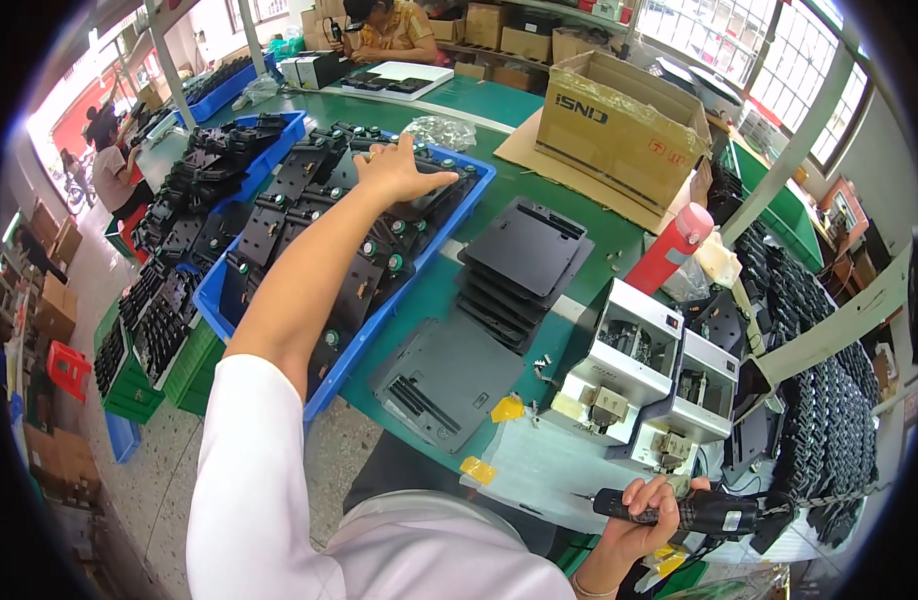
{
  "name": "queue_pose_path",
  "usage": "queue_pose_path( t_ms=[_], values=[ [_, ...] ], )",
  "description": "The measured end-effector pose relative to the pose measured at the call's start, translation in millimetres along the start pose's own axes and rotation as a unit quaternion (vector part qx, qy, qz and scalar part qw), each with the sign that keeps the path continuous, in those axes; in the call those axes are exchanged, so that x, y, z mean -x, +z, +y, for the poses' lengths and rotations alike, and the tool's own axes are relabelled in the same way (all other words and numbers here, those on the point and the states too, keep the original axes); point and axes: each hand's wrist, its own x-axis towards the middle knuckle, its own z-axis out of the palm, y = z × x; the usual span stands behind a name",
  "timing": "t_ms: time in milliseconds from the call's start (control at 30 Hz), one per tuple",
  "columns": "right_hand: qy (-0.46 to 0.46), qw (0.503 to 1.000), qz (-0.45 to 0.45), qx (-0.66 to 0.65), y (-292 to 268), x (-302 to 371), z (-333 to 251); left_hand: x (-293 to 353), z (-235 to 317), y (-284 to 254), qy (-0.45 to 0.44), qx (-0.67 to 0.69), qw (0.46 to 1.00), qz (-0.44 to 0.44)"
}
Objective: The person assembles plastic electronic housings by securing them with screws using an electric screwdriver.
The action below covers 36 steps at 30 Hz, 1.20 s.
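Note:
My left hand (397, 174) is stretched out over the far end of a blue tray (484, 185), thumb and fingers spread. It hovers on or just above black assemblies (289, 175) with round green-and-silver parts; contact is hard to make out. In my right hand (647, 515), at the lower right, is a black electric screwdriver (719, 512), its thin bit pointing left. A flat dark grey panel (449, 385) lies on the green table before me. Behind it rises a stack of similar dark panels (527, 250).
Two white box-shaped machines (629, 345) stand right of the panels, with a red bottle (671, 248) behind. A cardboard box (619, 140) sits farther back. Rows of black parts (819, 340) fill the right side. Another person (389, 35) works across the table.

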Motion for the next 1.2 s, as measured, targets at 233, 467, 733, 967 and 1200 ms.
queue_pose_path(
  t_ms=[233,467,733,967,1200],
  values=[
    [0.003,1.000,-0.002,0.008,-2,0,-4,-9,17,15,-0.068,0.018,0.997,0.011],
    [-0.019,0.999,0.014,0.029,-6,5,-18,-12,22,20,-0.048,0.022,0.998,0.042],
    [-0.052,0.998,-0.031,-0.014,13,-5,-31,-13,-6,-6,0.034,0.037,0.992,0.115],
    [-0.157,0.984,-0.080,-0.008,42,-61,-8,153,40,-58,0.349,0.223,0.905,0.094],
    [-0.143,0.973,-0.169,0.061,33,-67,27,333,79,-58,0.488,0.199,0.844,-0.102]
  ],
)
